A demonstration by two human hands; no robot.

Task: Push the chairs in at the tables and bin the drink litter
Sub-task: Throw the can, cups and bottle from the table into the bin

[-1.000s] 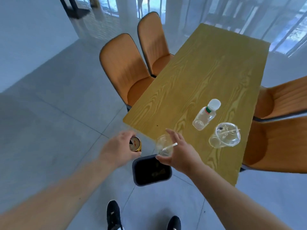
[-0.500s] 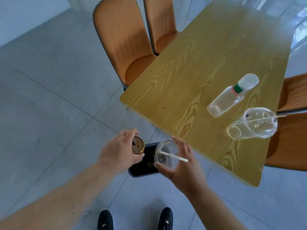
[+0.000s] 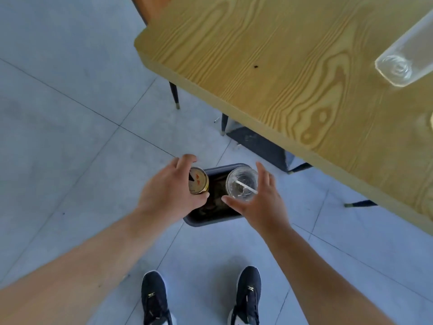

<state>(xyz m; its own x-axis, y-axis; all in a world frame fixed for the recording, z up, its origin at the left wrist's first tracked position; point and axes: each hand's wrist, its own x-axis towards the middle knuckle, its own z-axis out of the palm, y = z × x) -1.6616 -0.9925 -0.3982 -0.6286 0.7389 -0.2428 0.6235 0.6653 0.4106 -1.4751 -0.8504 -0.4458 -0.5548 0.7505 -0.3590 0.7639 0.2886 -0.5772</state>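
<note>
Over bin (image 3: pixel 212 222), left grip (image 3: pixel 172 190) holds can (image 3: pixel 198 180).

The clear bottle (image 3: pixel 407 55) on the desk (image 3: pixel 281 66) is cut by the right edge. The bin (image 3: pixel 210 221) is half hidden behind both hands; its contents are too dark to tell. The chair (image 3: pixel 150 5) is mostly out of view.

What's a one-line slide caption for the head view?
Left hand with a can and right hand with a straw cup over the floor bin.
</note>
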